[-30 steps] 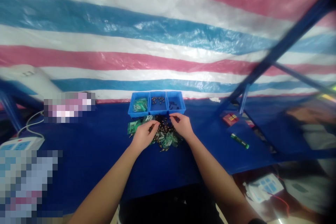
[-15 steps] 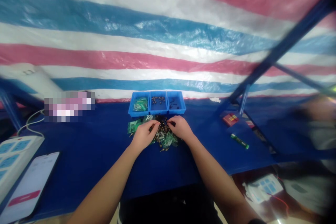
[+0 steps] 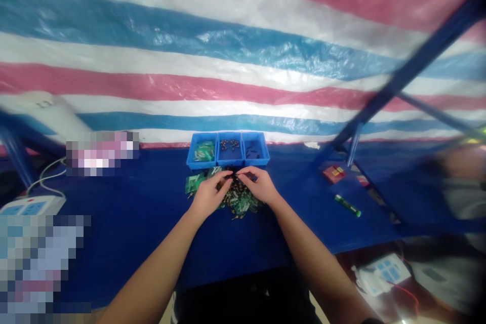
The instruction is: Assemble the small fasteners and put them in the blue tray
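Observation:
Over a heap of small parts (image 3: 240,201) on the blue table, my left hand (image 3: 211,192) and my right hand (image 3: 259,184) nearly meet, fingertips pinched close together. Something small and dark shows between them, too tiny to name. The heap mixes green and clear plastic pieces with brassy and black bits. Just behind it stand three joined blue bins: the left bin (image 3: 192,164) holds green pieces, the middle bin (image 3: 230,161) small brass-and-black parts, and the right bin (image 3: 261,162) a few thin black pieces.
To the right lie a red box (image 3: 334,173) and a green tube (image 3: 347,205). A white power strip (image 3: 56,204) with a cable is at the left, beside blurred-out items. Another power strip (image 3: 391,269) sits low at the right. A blue metal frame post (image 3: 379,88) slants up on the right.
My right hand has moved slightly left, bringing its fingertips up to those of my left hand. The left hand has barely shifted.

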The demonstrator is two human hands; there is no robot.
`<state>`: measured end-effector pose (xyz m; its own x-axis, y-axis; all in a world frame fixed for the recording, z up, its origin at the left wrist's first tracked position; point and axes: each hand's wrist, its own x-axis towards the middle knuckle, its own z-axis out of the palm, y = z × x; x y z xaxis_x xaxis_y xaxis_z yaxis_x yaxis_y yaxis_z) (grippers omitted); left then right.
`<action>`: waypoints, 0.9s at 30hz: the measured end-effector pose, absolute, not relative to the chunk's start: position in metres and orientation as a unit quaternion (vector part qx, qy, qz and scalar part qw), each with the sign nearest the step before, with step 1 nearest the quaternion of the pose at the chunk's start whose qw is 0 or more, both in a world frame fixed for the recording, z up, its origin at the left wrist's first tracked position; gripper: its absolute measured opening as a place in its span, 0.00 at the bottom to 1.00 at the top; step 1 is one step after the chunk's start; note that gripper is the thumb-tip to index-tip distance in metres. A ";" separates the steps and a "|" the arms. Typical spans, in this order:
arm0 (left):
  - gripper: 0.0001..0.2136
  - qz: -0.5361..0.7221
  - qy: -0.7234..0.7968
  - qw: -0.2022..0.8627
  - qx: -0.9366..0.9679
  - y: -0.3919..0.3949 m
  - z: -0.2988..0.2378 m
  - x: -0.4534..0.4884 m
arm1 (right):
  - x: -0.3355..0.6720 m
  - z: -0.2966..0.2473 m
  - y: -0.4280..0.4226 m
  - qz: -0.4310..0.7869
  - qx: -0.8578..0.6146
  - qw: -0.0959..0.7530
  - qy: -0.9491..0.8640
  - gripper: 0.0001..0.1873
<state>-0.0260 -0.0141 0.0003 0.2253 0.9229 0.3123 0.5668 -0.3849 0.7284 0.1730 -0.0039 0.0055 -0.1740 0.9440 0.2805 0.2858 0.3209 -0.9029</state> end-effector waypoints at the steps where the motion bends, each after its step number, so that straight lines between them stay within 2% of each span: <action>1: 0.15 0.372 0.498 0.239 0.746 -0.014 0.000 -0.026 | 0.172 0.007 -0.005 0.379 -0.443 0.451 -0.676 0.12; 12: 0.13 0.369 0.502 0.251 0.741 -0.014 -0.002 -0.028 | 0.167 0.001 -0.005 0.461 -0.385 0.458 -0.656 0.12; 20: 0.12 0.377 0.510 0.243 0.734 -0.013 -0.004 -0.028 | 0.166 0.003 -0.009 0.403 -0.422 0.438 -0.684 0.15; 27: 0.11 0.389 0.495 0.247 0.736 -0.013 -0.004 -0.027 | 0.164 0.000 -0.008 0.383 -0.427 0.446 -0.688 0.13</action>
